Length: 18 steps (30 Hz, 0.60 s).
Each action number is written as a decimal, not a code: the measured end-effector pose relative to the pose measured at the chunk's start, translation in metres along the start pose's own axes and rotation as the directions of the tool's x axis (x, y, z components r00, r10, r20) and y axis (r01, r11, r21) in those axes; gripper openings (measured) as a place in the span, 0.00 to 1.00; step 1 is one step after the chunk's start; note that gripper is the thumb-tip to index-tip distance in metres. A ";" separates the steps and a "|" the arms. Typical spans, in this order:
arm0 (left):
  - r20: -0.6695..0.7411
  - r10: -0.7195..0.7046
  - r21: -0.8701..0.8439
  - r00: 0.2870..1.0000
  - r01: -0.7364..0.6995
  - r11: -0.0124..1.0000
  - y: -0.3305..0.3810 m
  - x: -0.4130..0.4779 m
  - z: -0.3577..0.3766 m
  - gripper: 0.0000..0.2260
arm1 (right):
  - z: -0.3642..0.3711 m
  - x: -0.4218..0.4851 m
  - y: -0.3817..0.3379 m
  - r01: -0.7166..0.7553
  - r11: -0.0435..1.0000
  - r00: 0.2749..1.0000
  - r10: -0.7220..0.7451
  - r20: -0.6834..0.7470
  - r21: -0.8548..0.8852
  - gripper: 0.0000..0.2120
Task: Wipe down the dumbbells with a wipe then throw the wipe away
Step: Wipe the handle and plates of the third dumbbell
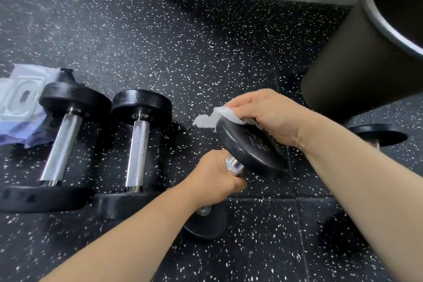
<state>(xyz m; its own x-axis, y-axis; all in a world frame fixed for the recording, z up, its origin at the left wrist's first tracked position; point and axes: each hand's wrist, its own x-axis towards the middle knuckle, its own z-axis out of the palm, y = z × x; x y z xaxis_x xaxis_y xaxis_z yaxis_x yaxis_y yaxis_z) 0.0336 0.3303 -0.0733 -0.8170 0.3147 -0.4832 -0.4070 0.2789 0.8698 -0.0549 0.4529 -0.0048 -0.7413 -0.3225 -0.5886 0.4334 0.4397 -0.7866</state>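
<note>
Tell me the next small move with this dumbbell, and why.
Probably slide the wipe round the rim of the raised dumbbell head, then over its face: the right hand holds it only on the far edge, while the left hand grips the handle, holding it tilted.

Left hand [216, 178]: I logged it knuckles up, fingers curled tight round the handle of the tilted dumbbell [249, 147]; forearm bare, entering from the lower left. Right hand [271, 117]: palm down, fingers curled over the wipe [220, 117], pressing it against the upper plate's rim; forearm bare, entering from the lower right.
</note>
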 end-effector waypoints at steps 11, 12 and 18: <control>0.028 -0.006 -0.010 1.000 0.007 1.000 0.003 -0.005 0.003 0.25 | 0.001 -0.003 -0.017 0.052 0.954 0.997 -0.030 0.077 -0.295 0.08; 0.030 -0.005 -0.006 1.000 0.005 1.000 0.004 -0.006 0.004 0.25 | 0.000 0.001 -0.014 0.004 0.962 0.999 0.010 0.049 -0.273 0.08; 0.022 -0.033 -0.022 0.999 0.034 0.999 0.004 -0.005 0.002 0.26 | -0.021 -0.007 0.030 -0.173 0.979 0.983 0.179 -0.048 0.112 0.12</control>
<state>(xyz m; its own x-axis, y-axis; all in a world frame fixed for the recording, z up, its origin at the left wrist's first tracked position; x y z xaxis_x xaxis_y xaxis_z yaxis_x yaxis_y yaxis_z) 0.0369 0.3312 -0.0670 -0.7938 0.3253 -0.5140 -0.4432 0.2693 0.8550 -0.0472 0.4856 -0.0202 -0.6758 -0.1977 -0.7101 0.6093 0.3923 -0.6891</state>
